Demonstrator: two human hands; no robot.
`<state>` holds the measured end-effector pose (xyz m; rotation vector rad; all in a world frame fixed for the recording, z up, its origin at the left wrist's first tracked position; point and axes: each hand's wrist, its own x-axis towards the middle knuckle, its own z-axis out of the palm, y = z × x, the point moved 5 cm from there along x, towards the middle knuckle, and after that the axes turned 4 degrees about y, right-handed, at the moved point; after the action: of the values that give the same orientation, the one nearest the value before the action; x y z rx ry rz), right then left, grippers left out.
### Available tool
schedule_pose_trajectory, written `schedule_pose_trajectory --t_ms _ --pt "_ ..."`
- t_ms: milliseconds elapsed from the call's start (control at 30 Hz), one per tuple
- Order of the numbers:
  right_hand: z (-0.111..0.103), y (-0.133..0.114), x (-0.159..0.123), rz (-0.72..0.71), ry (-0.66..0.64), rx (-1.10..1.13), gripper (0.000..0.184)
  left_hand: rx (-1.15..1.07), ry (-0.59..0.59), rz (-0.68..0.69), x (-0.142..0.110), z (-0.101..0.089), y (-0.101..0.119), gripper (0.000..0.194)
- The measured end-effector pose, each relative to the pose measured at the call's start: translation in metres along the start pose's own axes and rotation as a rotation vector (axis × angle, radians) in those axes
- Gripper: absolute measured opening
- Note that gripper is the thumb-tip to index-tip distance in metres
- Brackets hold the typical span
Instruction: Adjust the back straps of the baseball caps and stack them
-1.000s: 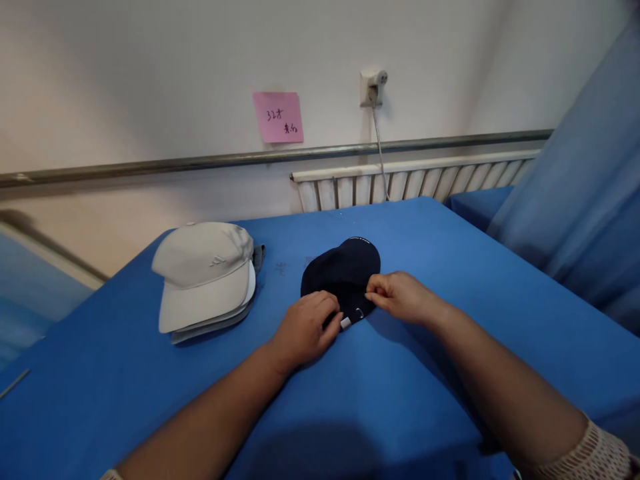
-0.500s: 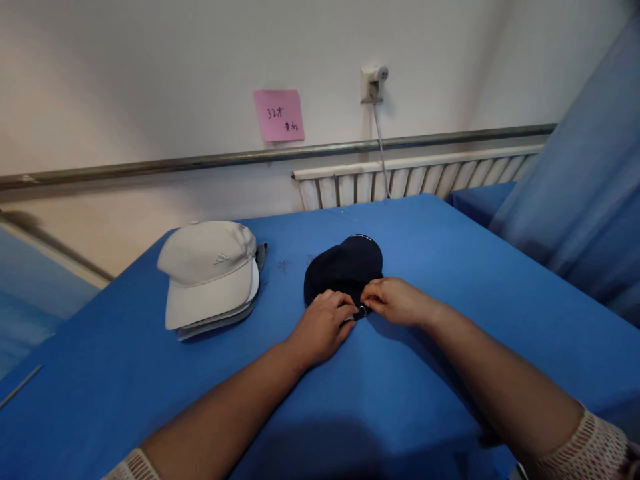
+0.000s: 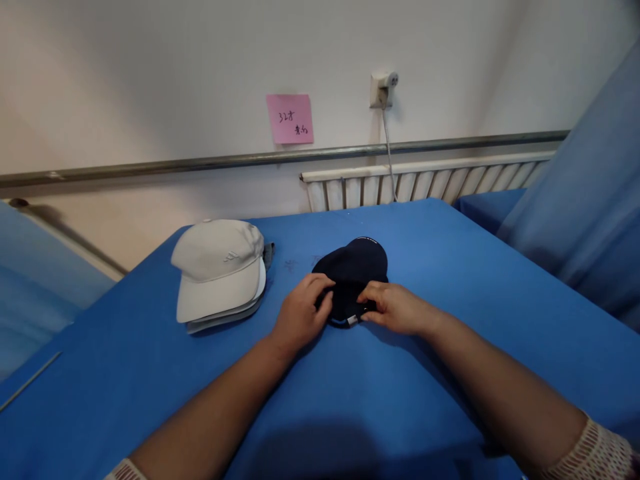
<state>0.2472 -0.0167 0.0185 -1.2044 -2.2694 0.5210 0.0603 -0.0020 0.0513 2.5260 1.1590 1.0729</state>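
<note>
Dark cap (image 3: pixel 353 267) on blue worktop (image 3: pixel 320 400), back strap toward person. Left hand (image 3: pixel 304 307) at its left edge, thumb and fingers parted; right hand (image 3: pixel 395 308) part-open, fingertips at strap beside pale buckle (image 3: pixel 353 320); firm grip on either side, cannot tell. Stacked caps (image 3: pixel 220 267) left, well apart. Radiator (image 3: pixel 410 183) behind. Nothing between hands and dark cap.
</note>
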Motion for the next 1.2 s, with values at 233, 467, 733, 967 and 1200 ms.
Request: schedule_pose_trajectory --t_ms 233,467,733,967,1200 --pt "0.006 0.001 0.002 0.057 -0.048 -0.114 0.004 0.128 -0.045 -0.4 -0.003 -0.01 -0.048 0.032" --pt "-0.001 -0.001 -0.001 0.084 -0.108 -0.012 0.013 -0.158 -0.168 -0.58 -0.009 0.015 -0.067 0.038" --pt "-0.004 -0.004 -0.001 0.132 0.024 -0.013 0.02 -0.642 -0.114 -0.672 -0.013 0.033 -0.065 0.033" --pt "-0.02 -0.004 0.001 0.084 0.449 -0.17 0.027 -0.603 -0.21 -0.533 -0.013 0.037 -0.035 0.029" --pt "-0.031 -0.003 -0.001 0.043 0.513 -0.172 0.011 -0.667 -0.18 -0.555 -0.013 0.037 -0.028 0.03"
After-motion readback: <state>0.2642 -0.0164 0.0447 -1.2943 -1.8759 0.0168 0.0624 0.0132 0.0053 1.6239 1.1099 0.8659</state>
